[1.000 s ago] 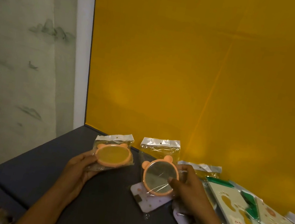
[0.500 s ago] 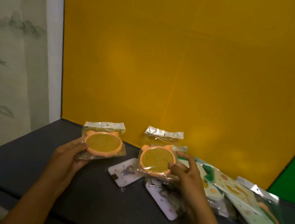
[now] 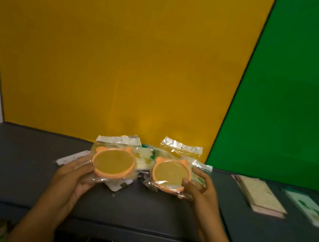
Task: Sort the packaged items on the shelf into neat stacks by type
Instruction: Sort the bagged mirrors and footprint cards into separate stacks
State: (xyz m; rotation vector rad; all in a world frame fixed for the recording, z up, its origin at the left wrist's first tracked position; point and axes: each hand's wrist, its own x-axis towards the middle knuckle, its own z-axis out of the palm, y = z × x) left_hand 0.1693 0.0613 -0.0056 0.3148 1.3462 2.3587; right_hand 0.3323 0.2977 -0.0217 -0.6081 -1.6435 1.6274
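Hands: left hand point(image 3: 73, 178) and right hand point(image 3: 200, 188), fingers closed, each hold one bagged orange mirror point(image 3: 113, 162) point(image 3: 170, 174) mid-shelf point(image 3: 9, 169) above loose packets point(image 3: 144, 158); left end bare, two stacks point(image 3: 260, 195) toward right edge.

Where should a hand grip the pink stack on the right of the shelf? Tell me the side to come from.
Grip the pink stack across its long edges, near the middle, coming from above. It lies flat on the shelf as a narrow rectangle running front to back, so the short span probably fits between thumb and fingers. The blur hides how many packs it holds, so squeeze all layers together.
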